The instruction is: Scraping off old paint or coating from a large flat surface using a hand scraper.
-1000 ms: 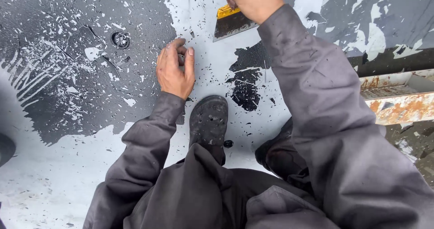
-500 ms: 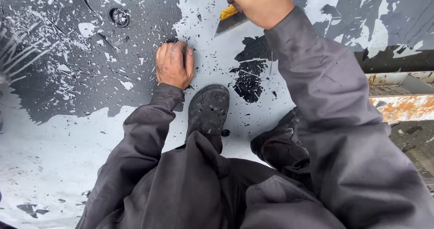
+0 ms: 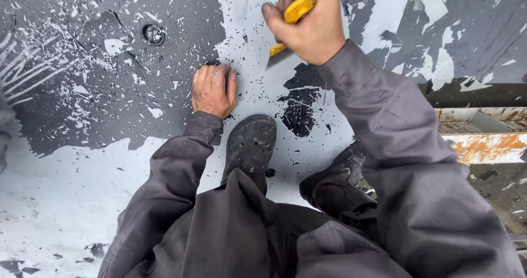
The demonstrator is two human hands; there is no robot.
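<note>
Right hand (image 3: 310,28): clenched around the yellow handle of a scraper (image 3: 290,23), raised at the top of the view, knuckles toward the camera.
Scraper: handle projects above and below the fist; the grey blade slants down to the left, its edge at the pale floor; whether it touches cannot be told.
Left hand (image 3: 213,90): empty, fingers curled under, knuckles and palm pressed on the floor at the border of dark coating and bare pale surface.
Floor (image 3: 66,201): pale grey where stripped, dark grey where the coating remains; littered with small flakes.
Dark patch (image 3: 301,105): remnant of black coating, just below the blade and right of the left hand.
Round fitting (image 3: 153,34): small dark disc set in the coated area, up and left of the left hand.
Boot (image 3: 250,145): dark, dusty, planted between the two arms, toe near the left wrist.
Sleeves (image 3: 406,146): grey work jacket, both arms.
Rusted metal beam (image 3: 483,141): at the right edge, beside the right sleeve.
</note>
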